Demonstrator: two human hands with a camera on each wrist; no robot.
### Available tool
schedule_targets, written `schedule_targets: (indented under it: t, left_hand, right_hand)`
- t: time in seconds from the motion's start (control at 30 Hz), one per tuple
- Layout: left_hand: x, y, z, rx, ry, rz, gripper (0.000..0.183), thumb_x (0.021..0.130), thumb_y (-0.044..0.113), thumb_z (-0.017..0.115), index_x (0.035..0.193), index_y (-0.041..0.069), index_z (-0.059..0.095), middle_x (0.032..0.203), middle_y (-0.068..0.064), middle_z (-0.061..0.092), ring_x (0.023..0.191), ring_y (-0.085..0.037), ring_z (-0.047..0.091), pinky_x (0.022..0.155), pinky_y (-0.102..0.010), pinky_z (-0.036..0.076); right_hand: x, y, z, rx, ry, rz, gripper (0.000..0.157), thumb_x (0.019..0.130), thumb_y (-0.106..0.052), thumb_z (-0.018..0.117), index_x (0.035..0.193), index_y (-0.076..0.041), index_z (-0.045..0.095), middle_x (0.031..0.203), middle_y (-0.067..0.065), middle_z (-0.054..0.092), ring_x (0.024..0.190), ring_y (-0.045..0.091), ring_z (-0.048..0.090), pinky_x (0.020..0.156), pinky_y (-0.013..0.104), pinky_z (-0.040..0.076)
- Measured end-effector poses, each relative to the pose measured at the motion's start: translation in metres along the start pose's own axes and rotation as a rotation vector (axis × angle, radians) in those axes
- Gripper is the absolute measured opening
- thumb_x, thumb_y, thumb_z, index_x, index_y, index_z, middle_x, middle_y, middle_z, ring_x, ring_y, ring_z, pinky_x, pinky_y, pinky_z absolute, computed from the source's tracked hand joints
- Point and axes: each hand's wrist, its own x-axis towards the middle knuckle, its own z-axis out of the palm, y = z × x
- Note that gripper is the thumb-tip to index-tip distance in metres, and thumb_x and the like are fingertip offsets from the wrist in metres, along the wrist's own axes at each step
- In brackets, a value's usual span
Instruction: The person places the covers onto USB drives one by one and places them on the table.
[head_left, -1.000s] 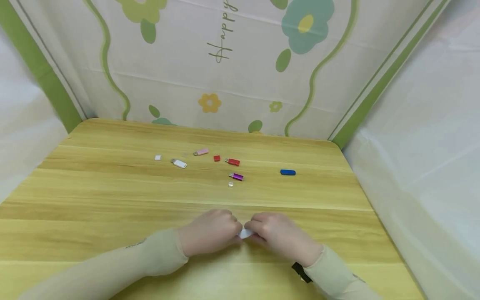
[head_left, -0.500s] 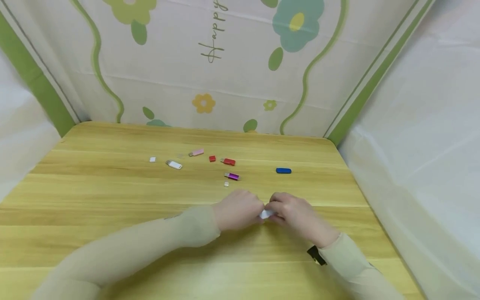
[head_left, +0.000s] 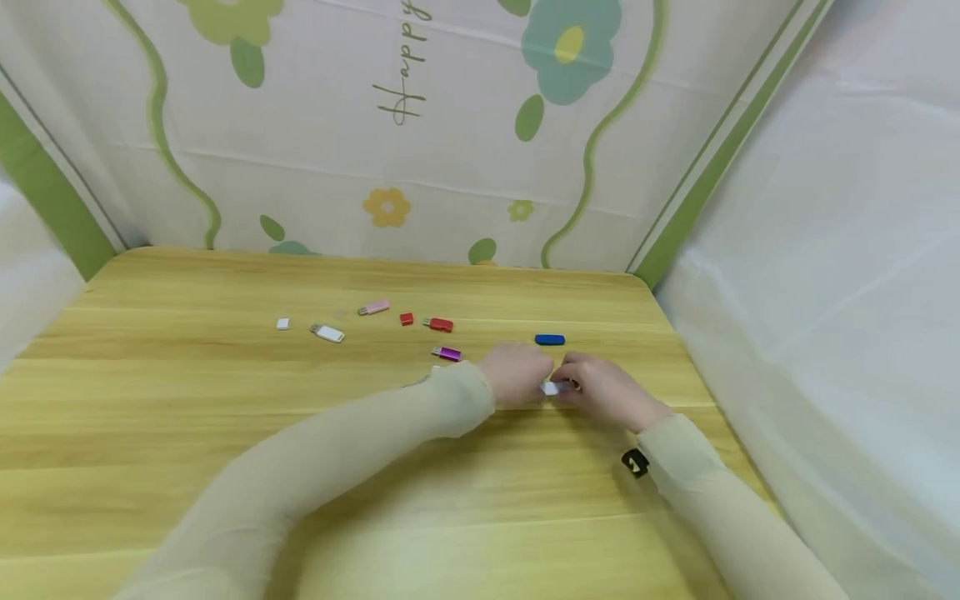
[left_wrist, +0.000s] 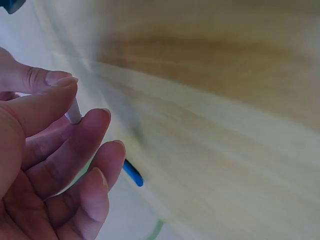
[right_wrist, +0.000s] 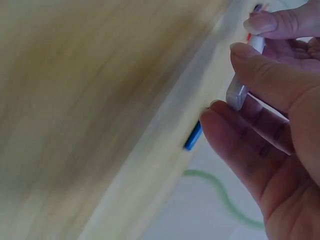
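Both hands meet over the right half of the table around a small white USB stick [head_left: 551, 388]. The left hand [head_left: 516, 373] pinches one end between thumb and forefinger. At the other end, which looks translucent in the right wrist view, the right hand [head_left: 611, 392] grips the stick [right_wrist: 236, 93] with thumb and fingers. Just beyond the hands lies a blue USB stick [head_left: 550, 340]. To the left of the hands is a purple USB stick [head_left: 447, 354], its metal plug bare. A small clear cap [head_left: 436, 368] is mostly hidden behind the left sleeve.
Farther back lie a red USB stick [head_left: 438, 324], its red cap [head_left: 407, 318] and a pink USB stick [head_left: 373, 307]. Another white USB stick [head_left: 327, 333] and a white cap [head_left: 282, 323] are at the left. A flowered curtain [head_left: 450, 150] hangs behind the wooden table [head_left: 525, 533].
Both hands have moved forward and to the right with the white USB stick between them, nearing the blue one. The left sleeve now partly covers the clear cap.
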Motion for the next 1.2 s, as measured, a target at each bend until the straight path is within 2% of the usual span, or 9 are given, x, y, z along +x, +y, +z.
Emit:
schedule_targets:
  t: [0.2, 0.37, 0.63, 0.8, 1.0, 1.2]
  left_hand:
    - [0.023, -0.008, 0.002, -0.005, -0.041, -0.079, 0.021, 0.093, 0.031, 0.07, 0.1, 0.011, 0.068, 0.082, 0.002, 0.061, 0.069, -0.012, 0.053, 0.062, -0.025, 0.048]
    - [0.038, -0.02, 0.002, -0.032, -0.058, -0.133, 0.022, 0.092, 0.03, 0.071, 0.101, 0.011, 0.065, 0.082, 0.002, 0.061, 0.071, -0.012, 0.051, 0.062, -0.025, 0.046]
    - [0.042, -0.033, -0.002, -0.076, -0.077, -0.208, 0.028, 0.089, 0.034, 0.076, 0.1, 0.011, 0.066, 0.079, 0.004, 0.061, 0.07, -0.012, 0.051, 0.064, -0.026, 0.047]
    - [0.043, -0.034, -0.005, -0.075, -0.069, -0.216, 0.027, 0.087, 0.034, 0.077, 0.097, 0.011, 0.067, 0.08, 0.004, 0.062, 0.071, -0.012, 0.052, 0.065, -0.028, 0.049]
    - [0.051, -0.031, -0.003, -0.007, -0.072, -0.188, 0.028, 0.086, 0.037, 0.077, 0.1, 0.013, 0.07, 0.086, 0.004, 0.064, 0.075, -0.012, 0.055, 0.068, -0.029, 0.051]
    - [0.058, -0.025, -0.004, 0.054, -0.083, -0.178, 0.029, 0.088, 0.039, 0.075, 0.105, 0.015, 0.07, 0.092, 0.004, 0.065, 0.077, -0.012, 0.055, 0.068, -0.028, 0.051]
  right_hand:
    - [0.016, 0.024, 0.004, 0.024, -0.039, 0.065, 0.015, 0.081, -0.008, 0.081, 0.096, -0.007, 0.077, 0.087, 0.001, 0.067, 0.076, 0.015, 0.062, 0.069, 0.032, 0.052]
    - [0.029, 0.04, 0.006, 0.059, -0.057, 0.083, 0.016, 0.082, -0.009, 0.081, 0.098, -0.005, 0.077, 0.088, 0.002, 0.067, 0.078, 0.015, 0.062, 0.071, 0.034, 0.052]
    - [0.048, 0.05, 0.004, 0.085, -0.069, 0.074, 0.017, 0.082, -0.01, 0.081, 0.097, -0.004, 0.078, 0.086, 0.004, 0.068, 0.076, 0.016, 0.061, 0.07, 0.034, 0.051]
    - [0.051, 0.05, 0.001, 0.071, -0.075, 0.124, 0.018, 0.081, -0.014, 0.082, 0.095, -0.004, 0.078, 0.085, 0.003, 0.066, 0.074, 0.015, 0.059, 0.07, 0.033, 0.05]
    - [0.051, 0.057, 0.002, 0.079, -0.077, 0.148, 0.016, 0.08, -0.014, 0.083, 0.091, -0.005, 0.078, 0.085, 0.002, 0.067, 0.078, 0.016, 0.062, 0.073, 0.035, 0.052]
    - [0.049, 0.058, 0.001, 0.083, -0.089, 0.215, 0.011, 0.079, -0.013, 0.084, 0.085, -0.007, 0.077, 0.085, 0.001, 0.069, 0.08, 0.018, 0.063, 0.076, 0.037, 0.053]
